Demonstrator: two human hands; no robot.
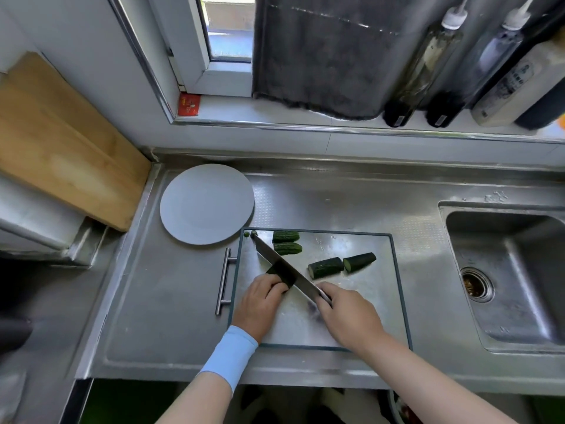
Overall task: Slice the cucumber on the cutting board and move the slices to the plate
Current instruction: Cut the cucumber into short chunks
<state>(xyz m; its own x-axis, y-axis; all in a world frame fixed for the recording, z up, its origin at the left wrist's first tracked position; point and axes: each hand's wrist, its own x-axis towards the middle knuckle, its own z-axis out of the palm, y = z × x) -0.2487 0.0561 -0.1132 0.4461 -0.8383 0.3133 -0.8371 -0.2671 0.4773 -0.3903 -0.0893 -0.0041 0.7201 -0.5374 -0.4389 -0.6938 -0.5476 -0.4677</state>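
Left hand (260,304): fingers curled down onto a dark cucumber piece (277,270) near the board's middle, pinning it to the board (385,304). A pale blue sleeve (229,353) covers that wrist.

Right hand (347,316): closed round the knife (302,280) handle, which my grip mostly hides. The blade runs diagonally away from me to the left and lies across the pinned piece just beyond my left fingertips. Its tip reaches the board's far left corner. I cannot tell whether the edge has gone through the piece.

Other cucumber on the board:
- two short pieces (286,242) side by side at the far edge, just right of the blade tip;
- two longer chunks (325,267) end to end to the right of the blade, cut faces showing pale green;
- two small end bits (249,233) at the far left corner, beside the tip.

The plate (206,203) sits on the steel counter (336,197) beyond the board's far left corner, its rim just beside that corner. It holds no cucumber.

A bar handle (224,283) lies along the board's left side. The sink (504,270) is to the right. A wooden board (61,142) leans at the far left. Bottles (428,65) and a dark cloth (321,56) stand on the sill.
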